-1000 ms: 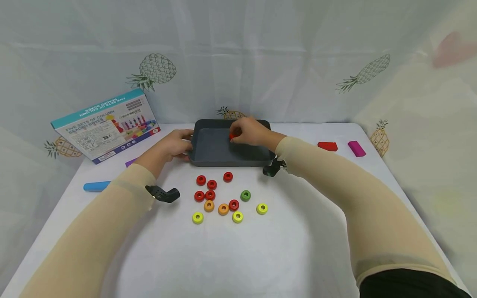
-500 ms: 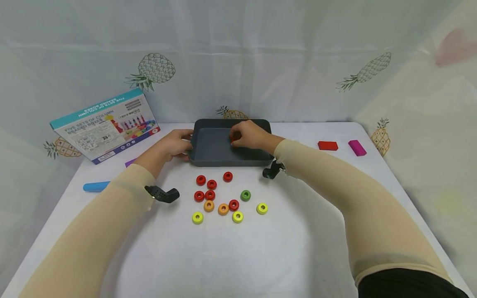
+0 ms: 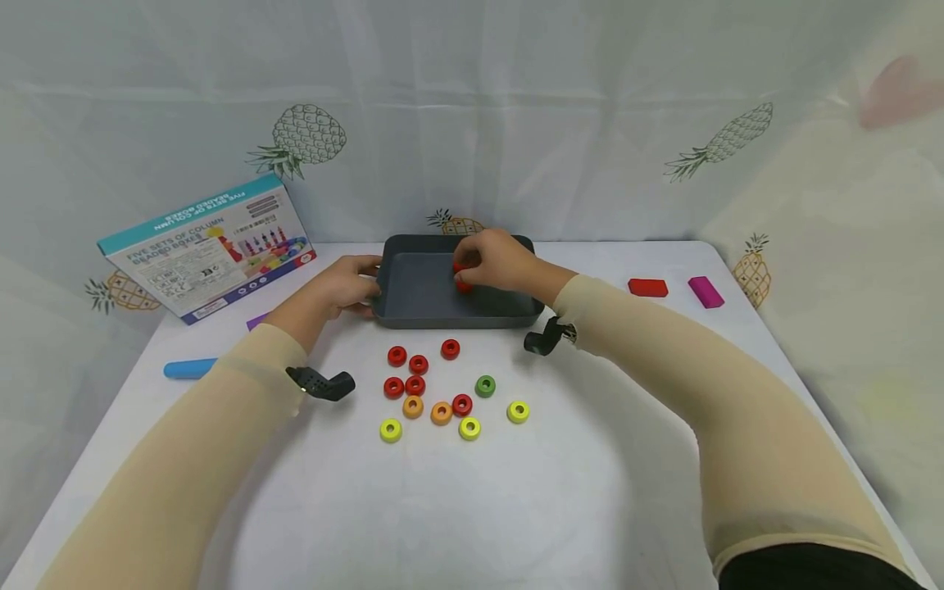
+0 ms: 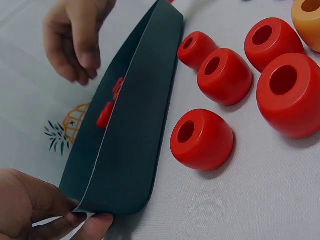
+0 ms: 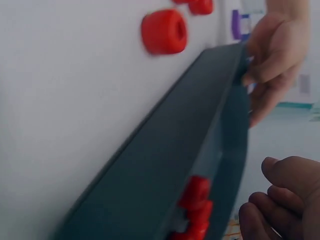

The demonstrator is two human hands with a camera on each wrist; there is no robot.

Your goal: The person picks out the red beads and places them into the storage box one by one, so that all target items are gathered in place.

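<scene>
My left hand [image 3: 342, 287] grips the left end of a dark grey tray [image 3: 416, 287], its thumb and fingers on either side of the wall. Over the tray's right half hovers my right hand [image 3: 497, 260]. Its fingers are loosely curled and hold nothing, as both wrist views show. Below it, several red beads [image 5: 196, 192] lie inside the tray, partly hidden by the wall. In front of the tray, more red beads [image 3: 450, 349] lie scattered on the white table, with orange beads [image 3: 441, 413], yellow beads [image 3: 518, 411] and one green bead [image 3: 484, 386].
A printed toy box [image 3: 214, 246] leans at the back left. Near it lie a blue rod [image 3: 190, 369] and a purple piece [image 3: 256, 321] partly behind my left arm. At the back right are a red block [image 3: 648, 288] and a magenta block [image 3: 705, 292].
My right hand dipped into the tray with a red bead, let it go there and has risen slightly. The left hand has stayed on the tray, and the beads on the table have not moved.
</scene>
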